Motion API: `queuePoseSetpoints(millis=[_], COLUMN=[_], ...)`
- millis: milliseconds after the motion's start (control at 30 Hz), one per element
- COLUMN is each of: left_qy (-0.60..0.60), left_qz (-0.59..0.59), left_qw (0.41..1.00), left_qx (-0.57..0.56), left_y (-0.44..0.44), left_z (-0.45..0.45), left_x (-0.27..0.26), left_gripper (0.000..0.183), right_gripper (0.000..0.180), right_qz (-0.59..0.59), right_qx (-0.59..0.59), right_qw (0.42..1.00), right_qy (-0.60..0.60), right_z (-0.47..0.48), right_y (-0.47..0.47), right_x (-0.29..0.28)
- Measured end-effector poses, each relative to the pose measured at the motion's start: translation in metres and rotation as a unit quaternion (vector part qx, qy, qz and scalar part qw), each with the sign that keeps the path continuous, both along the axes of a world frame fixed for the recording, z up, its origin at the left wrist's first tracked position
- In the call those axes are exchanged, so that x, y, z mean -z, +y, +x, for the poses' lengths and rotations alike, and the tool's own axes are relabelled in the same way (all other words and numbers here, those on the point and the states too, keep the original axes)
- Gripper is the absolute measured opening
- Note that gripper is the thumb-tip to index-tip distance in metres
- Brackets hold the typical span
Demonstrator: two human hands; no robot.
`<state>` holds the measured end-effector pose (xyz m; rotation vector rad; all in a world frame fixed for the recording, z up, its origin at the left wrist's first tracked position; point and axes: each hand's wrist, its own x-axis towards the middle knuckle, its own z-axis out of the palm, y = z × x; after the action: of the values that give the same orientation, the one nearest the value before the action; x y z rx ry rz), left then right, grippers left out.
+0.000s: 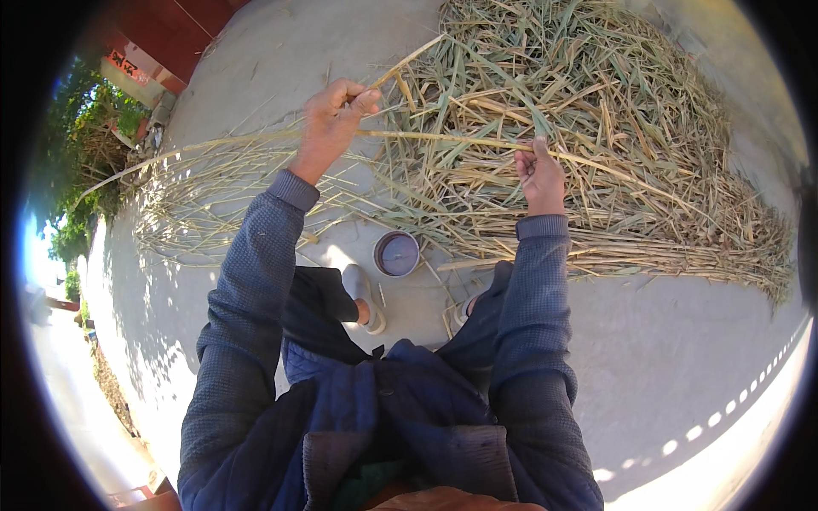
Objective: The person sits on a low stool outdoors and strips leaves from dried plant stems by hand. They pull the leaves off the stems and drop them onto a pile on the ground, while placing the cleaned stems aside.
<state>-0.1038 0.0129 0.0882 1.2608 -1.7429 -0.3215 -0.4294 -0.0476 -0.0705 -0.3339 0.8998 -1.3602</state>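
My right hand (542,175) pinches a long, thin, dry reed-like stalk (441,136) between thumb and fingers. This stalk runs across the view, bending down at both ends, and passes behind my left hand (335,118). Between its thumb and fingers, my left hand grips a straw-coloured strip (412,59) that slants up to the right; whether it is leaf sheath or stem I cannot tell. Beneath and beyond my right hand spreads a large heap of dry stalks and green-grey leaves (607,128).
Several slender bare stalks (211,198) lie loosely on the concrete ground at left. A small round container (396,274) stands near my shoes (358,287). Straighter stalks (639,252) line the heap's near edge. Shrubs (96,128) and a red wall (169,38) border the far left.
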Motion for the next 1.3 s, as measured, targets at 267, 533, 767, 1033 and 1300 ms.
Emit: queuePoseSetpoints(millis=[267,533,767,1033,1300], left_qy=[-0.403,-0.210,-0.124,-0.199,-0.218], left_qz=[-0.082,0.102,0.192,0.067,0.120], left_qw=[0.907,0.964,0.971,0.976,0.968], left_qx=[0.092,0.125,0.069,0.060,0.023], left_y=[-0.030,-0.019,0.013,0.033,0.066], left_z=[-0.062,-0.046,0.003,0.002,0.144], left_x=[0.012,0.048,0.040,0.039,0.030], left_gripper=[0.040,0.042,0.041,0.034,0.027], right_gripper=[0.029,0.030,0.030,0.031,0.027], right_qz=[-0.069,-0.125,-0.143,-0.085,-0.096], right_qx=[-0.026,0.001,-0.001,0.090,0.118], right_qw=[0.997,0.992,0.990,0.990,0.987], right_qy=[-0.028,-0.030,0.008,0.067,0.059], right_z=[0.021,-0.009,0.004,0.004,-0.008], right_y=[0.010,0.016,0.022,0.023,0.019], right_x=[-0.019,-0.030,-0.031,-0.037,-0.035])
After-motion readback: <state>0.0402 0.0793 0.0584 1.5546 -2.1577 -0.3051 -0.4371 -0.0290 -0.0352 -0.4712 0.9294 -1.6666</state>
